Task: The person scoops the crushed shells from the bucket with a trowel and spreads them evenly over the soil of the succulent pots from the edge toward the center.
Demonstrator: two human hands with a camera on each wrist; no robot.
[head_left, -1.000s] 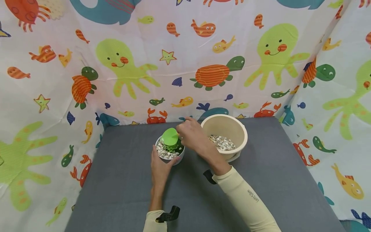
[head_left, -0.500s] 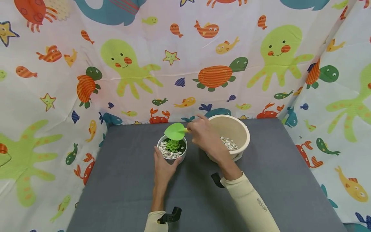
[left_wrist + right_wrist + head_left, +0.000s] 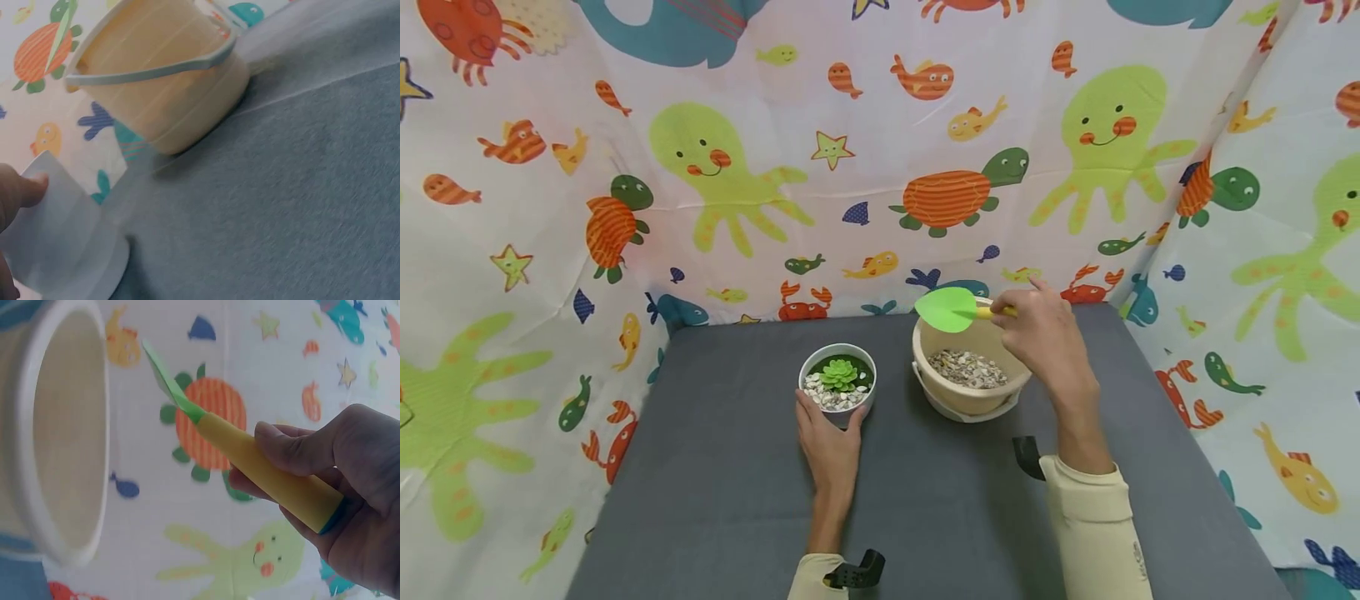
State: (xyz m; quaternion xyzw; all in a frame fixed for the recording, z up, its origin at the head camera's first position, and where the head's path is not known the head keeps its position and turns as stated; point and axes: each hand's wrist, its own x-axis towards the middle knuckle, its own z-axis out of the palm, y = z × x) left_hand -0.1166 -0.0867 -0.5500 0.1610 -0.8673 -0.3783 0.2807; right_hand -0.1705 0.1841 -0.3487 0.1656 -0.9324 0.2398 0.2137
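Note:
My left hand (image 3: 833,450) holds a small white plant pot (image 3: 69,237) on the grey cloth, thumb on one side and fingers on the other. Inside the pot a green succulent (image 3: 839,375) stands among white pebbles (image 3: 827,397), with dark green ground behind it. A toy trowel is in my right hand (image 3: 1045,337), its yellow handle (image 3: 262,465) pinched between thumb and fingers. The light green blade (image 3: 946,310) hangs over the far left rim of a cream bucket (image 3: 958,402), and no pebbles show on it. Small mixed pebbles (image 3: 968,369) cover the bucket's bottom.
A pale grey carrying handle (image 3: 144,76) hangs down around the bucket's outside. The pot and bucket stand apart on the grey cloth (image 3: 730,467). Behind and at both sides rises a curtain (image 3: 865,183) printed with sea animals.
My right hand has carried the trowel from above the pot rightward to above the bucket, uncovering the succulent. My left hand keeps holding the pot in place.

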